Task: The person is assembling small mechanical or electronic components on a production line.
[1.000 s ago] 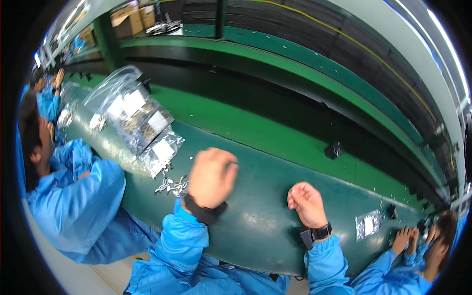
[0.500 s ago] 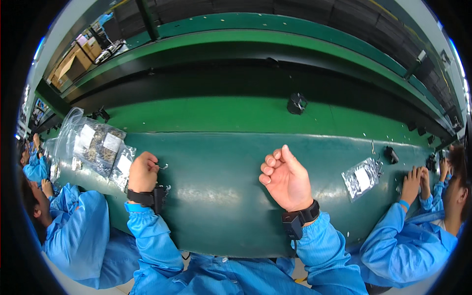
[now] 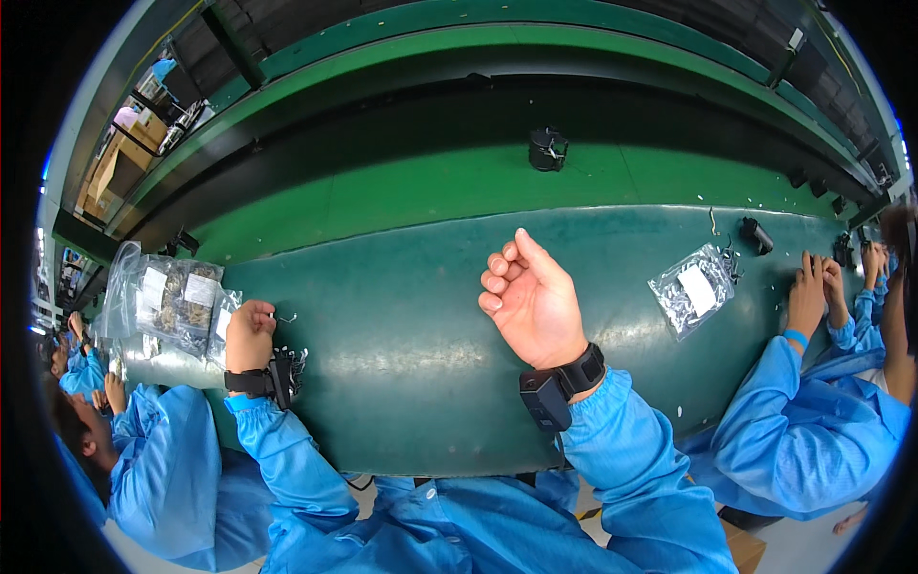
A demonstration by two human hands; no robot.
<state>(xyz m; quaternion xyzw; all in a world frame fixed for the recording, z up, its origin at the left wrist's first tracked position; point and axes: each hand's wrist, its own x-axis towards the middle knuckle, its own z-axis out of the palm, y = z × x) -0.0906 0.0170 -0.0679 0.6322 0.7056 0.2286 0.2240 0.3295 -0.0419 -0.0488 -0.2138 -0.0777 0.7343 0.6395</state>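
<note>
My left hand (image 3: pixel 251 335) is at the left of the green table, palm down, beside a clear bag of small parts. Its fingers are drawn together, and what they grip, if anything, is hidden. A small thin whitish part (image 3: pixel 286 319) shows just past the fingertips; I cannot tell whether it is held or lies on the table. More small parts (image 3: pixel 298 360) are by that wrist. Over the middle of the table, my right hand (image 3: pixel 535 301) is raised with the palm turned up. Its thumb stands out, its fingers curl loosely, and nothing is in it.
Clear plastic bags of metal parts (image 3: pixel 182 297) lie at the left, and another bag (image 3: pixel 693 287) at the right, near a black cylindrical holder (image 3: pixel 755 235). A black cup-like holder (image 3: pixel 548 150) stands at the back. Co-workers in blue (image 3: pixel 163 469) sit on both sides.
The view has tilted and shifted, so the table and bags sit differently in the picture. Both hands keep much the same pose, and the thin part still shows by my left fingertips.
</note>
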